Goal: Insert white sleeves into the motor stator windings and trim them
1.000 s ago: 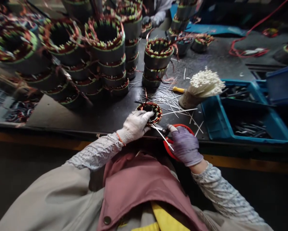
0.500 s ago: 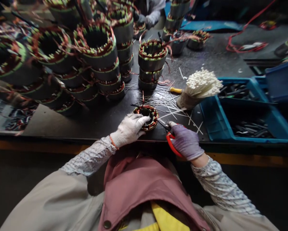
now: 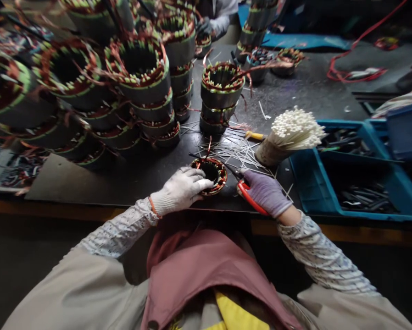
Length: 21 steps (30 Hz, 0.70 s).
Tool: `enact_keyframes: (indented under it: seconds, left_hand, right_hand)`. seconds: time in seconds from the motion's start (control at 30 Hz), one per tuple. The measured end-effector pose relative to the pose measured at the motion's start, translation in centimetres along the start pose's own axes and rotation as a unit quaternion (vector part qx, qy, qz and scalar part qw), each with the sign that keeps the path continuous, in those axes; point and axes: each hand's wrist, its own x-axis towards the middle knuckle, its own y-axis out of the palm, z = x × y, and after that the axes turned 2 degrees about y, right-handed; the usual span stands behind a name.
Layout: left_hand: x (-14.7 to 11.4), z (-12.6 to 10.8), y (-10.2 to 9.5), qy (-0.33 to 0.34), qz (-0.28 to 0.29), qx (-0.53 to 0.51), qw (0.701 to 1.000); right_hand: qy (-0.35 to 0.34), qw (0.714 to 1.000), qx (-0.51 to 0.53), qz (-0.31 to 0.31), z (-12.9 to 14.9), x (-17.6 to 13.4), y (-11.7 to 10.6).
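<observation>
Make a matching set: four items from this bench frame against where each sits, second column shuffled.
Things:
1. small stator
2. scissors
3. bundle of white ties
4. blue bin

Places:
A. in the right hand
B. at the table's right edge
C. under the left hand
D. leaning beside the bin's left side

Pairs: 1-C, 2-A, 3-D, 4-B

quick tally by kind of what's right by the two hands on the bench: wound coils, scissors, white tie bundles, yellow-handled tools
wound coil under the left hand: 1
red-handled scissors in the right hand: 1
bundle of white ties: 1
yellow-handled tool: 1
total: 4
The loose cut tie ends and the stacked coils behind are too many and too blurred to count.
</observation>
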Motion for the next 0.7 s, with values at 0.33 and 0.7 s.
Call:
enact_keyframes:
  seconds: [0.33, 0.7]
  left_hand:
    - [-0.2, 0.4, -0.8, -0.009, 0.035, 0.018, 0.999]
    - [0.1, 0.4, -0.8, -0.023, 0.068, 0.005, 0.997]
  right_hand:
    - [-0.015, 0.997, -0.077, -0.019, 0.2, 0.2, -0.7]
    - [-0.080, 0.995, 0.067, 0.006, -0.3, 1.3, 1.0]
